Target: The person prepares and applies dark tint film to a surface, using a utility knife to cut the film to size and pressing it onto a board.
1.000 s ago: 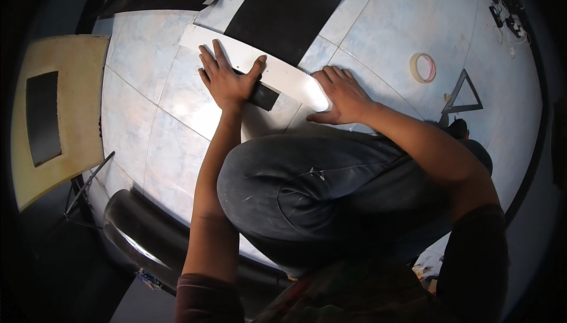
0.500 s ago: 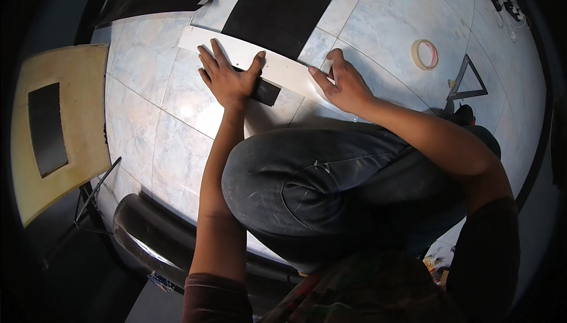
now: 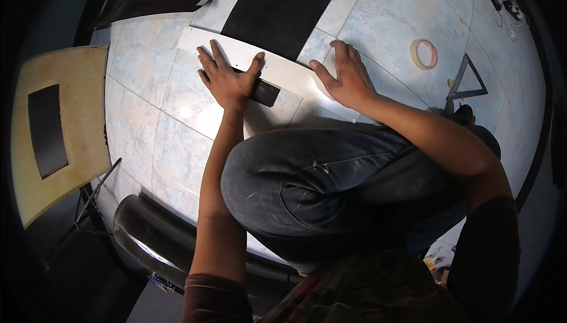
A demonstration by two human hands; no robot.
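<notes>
One L hand [image 3: 230, 82] resting on wht strip [image 3: 286, 72], digits standing apart; R hand [image 3: 349, 84] lying over strip's R end, thumb & fingers gapping; blk sheet [image 3: 284, 10] lying beyond.

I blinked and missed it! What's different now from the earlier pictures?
The right hand moved forward from the right end of the white strip, its fingers opening out. The left hand stayed spread on the strip; the tape roll and triangular set square stayed put.
</notes>
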